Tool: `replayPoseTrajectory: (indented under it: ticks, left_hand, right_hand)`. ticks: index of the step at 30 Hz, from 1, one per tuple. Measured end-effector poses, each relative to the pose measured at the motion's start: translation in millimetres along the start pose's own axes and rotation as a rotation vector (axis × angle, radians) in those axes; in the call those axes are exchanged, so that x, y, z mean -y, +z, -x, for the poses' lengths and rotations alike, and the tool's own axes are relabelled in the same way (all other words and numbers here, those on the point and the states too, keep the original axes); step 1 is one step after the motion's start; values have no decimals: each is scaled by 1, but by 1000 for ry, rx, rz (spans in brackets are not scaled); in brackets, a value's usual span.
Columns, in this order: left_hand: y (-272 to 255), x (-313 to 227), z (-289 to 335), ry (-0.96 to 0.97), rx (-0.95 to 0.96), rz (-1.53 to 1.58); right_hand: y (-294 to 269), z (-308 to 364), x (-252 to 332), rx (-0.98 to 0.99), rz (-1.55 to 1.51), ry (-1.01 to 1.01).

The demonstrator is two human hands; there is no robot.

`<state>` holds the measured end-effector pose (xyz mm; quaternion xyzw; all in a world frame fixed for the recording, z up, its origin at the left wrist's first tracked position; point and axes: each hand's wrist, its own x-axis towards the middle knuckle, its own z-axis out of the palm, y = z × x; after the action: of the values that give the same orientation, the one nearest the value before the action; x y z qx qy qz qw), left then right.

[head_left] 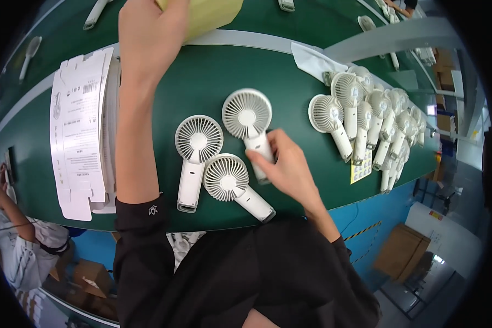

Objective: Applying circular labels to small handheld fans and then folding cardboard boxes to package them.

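My right hand [291,170] is wrapped round the handle of a white handheld fan [247,113], whose round grille points away from me. Two more handheld fans lie before me on the green table: one [199,139] with its handle toward me, the other [226,177] slanting down to the right. My left arm reaches far across the table. At the top edge my left hand [154,33] grips a pale yellow sheet-like piece [212,16]; its fingertips are partly cut off by the picture's edge.
Flattened white printed cartons [83,134] are stacked on the left. A crowd of white fans [377,112] lies at the right, beside a sticker sheet [361,170] and a white cloth-like piece [316,61]. A grey rail [240,38] crosses behind. Another person [22,240] sits far left.
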<state>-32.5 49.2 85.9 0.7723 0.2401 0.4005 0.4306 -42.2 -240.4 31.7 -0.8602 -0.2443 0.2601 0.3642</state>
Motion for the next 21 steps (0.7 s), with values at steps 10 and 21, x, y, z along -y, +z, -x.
replayPoseTrajectory:
  ticks: [10,21]
  left_hand:
    - [7,-10,4,110,-11,32]
    - [2,-6,0,34,-15,-28]
  right_hand:
    - [-32,-62,-1,78,-565,110]
    - [-25,-103,17,266,-1164,18]
